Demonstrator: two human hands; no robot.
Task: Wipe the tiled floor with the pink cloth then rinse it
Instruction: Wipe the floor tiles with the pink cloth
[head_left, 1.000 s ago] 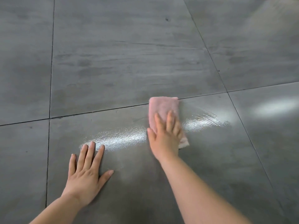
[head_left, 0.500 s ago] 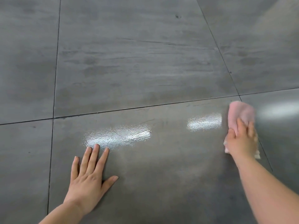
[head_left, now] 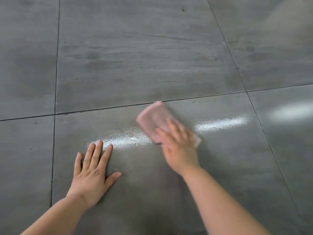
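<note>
Entry: the folded pink cloth (head_left: 153, 120) lies flat on the grey tiled floor (head_left: 135, 56), on the large near tile at the centre of the view. Its far edge sits just short of the dark grout line (head_left: 194, 97) that crosses the floor from left to right. We note that the cloth is blurred, so its folds cannot be read. A paler corner of it shows at the right of the hand.

The right hand (head_left: 179, 146) rests on the near half of the cloth, palm down. Its fingers (head_left: 172, 128) lie spread and roughly straight over the fabric, pressing it to the tile rather than curling round it. The hand is blurred too, so we cannot tell where the thumb lies.

The left hand (head_left: 91, 175) is planted flat on the same tile, well apart from the cloth to the left. It is released, fingers straight and together, thumb splayed to the right, holding nothing.

A wet glossy streak (head_left: 125, 139) runs from the left fingertips to the near left edge of the cloth. A second glossy streak (head_left: 221, 123) lies to the right of the cloth, apart from it.

On the next tile to the right we record a soft pale reflection (head_left: 291, 111). A small dark speck (head_left: 183, 9) marks the far tile.
</note>
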